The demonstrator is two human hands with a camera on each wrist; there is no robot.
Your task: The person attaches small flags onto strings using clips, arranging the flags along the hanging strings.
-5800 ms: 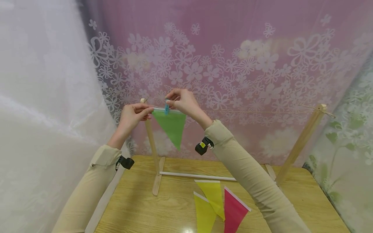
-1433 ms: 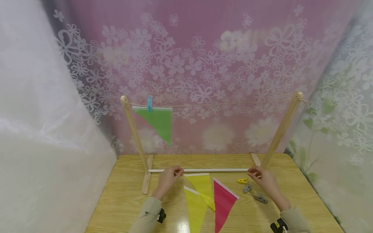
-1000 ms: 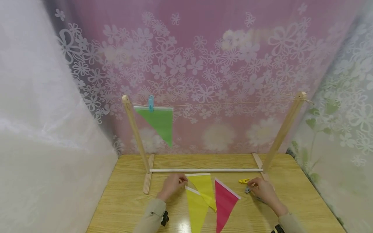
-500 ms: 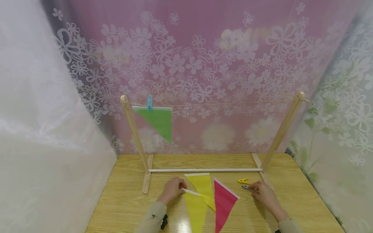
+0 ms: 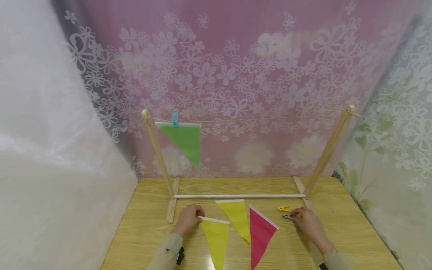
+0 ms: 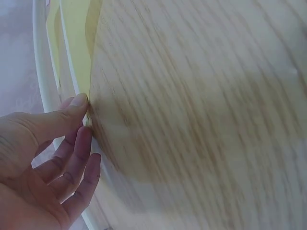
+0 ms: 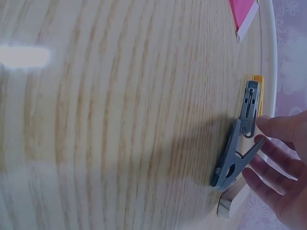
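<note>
Our left grip (image 5: 187, 219) pinches the nearer yellow flag (image 5: 216, 240), tip toward five o'clock; a gray clip (image 5: 287, 216) lies at our right grip's (image 5: 308, 222) nine o'clock, hold unclear.

No text, label, brand, number or sign can be read in any view.

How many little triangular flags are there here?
4: a green flag held by the blue clip, a front yellow flag pinched by the left hand, a rear yellow flag and a red flag on the table.
</note>
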